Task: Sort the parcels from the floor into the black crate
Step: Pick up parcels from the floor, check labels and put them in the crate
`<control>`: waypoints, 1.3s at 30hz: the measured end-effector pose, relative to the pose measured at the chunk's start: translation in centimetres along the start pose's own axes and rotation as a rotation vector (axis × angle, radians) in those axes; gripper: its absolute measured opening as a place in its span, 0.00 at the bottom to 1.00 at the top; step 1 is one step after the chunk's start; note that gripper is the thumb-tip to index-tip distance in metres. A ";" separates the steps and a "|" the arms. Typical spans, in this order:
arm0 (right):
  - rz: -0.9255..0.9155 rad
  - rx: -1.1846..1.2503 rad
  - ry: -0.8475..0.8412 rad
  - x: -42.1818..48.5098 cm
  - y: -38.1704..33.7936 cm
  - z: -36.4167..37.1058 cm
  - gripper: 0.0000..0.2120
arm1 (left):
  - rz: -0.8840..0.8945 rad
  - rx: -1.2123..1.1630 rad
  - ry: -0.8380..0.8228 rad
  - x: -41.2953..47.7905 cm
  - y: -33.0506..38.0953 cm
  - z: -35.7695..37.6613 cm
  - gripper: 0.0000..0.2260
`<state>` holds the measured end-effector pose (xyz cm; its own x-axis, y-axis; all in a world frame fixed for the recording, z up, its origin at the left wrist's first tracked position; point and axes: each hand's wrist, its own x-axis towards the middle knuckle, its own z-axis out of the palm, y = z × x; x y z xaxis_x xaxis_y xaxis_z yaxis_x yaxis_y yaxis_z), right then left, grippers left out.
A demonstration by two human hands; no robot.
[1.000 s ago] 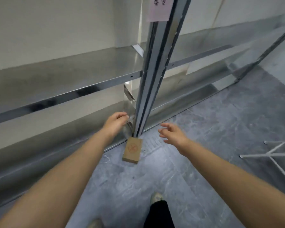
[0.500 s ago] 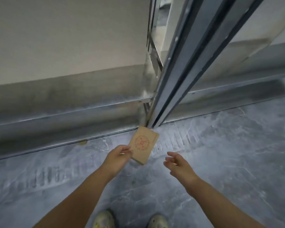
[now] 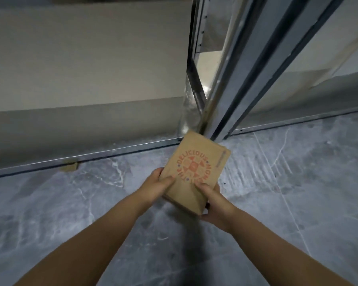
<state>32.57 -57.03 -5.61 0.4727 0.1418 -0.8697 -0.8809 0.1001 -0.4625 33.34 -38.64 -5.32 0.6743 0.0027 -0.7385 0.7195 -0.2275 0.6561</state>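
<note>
The parcel (image 3: 194, 174) is gripped at its near corners by the left hand (image 3: 155, 186) and right hand (image 3: 215, 205), apparently raised off the floor (image 3: 277, 193) beside the rack post (image 3: 246, 79). No black crate is seen; the drop-in is judged not yet done.

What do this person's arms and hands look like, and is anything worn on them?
Each grip is simply a bare hand: the left hand and right hand show no gloves, and I see no rings. The left forearm and right forearm are uncovered to the frame's edge: no sleeves, watch or wristbands in view.
</note>
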 end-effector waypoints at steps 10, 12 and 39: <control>0.098 0.252 -0.205 -20.8 -7.6 0.9 0.26 | 0.010 -0.189 0.229 -18.9 11.9 -4.1 0.09; 0.105 0.264 -0.258 -27.5 -10.7 1.8 0.28 | -0.053 -0.188 0.061 -24.1 16.2 -6.1 0.25; -0.692 -0.088 -0.507 -77.5 -48.0 20.5 0.25 | 0.645 -0.431 -0.226 -70.7 62.5 -21.8 0.23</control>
<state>38.69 -52.61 87.49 0.8378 0.5017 -0.2153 -0.3800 0.2528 -0.8898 34.29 -31.86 91.30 0.9620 -0.2081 -0.1770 0.2318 0.2789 0.9319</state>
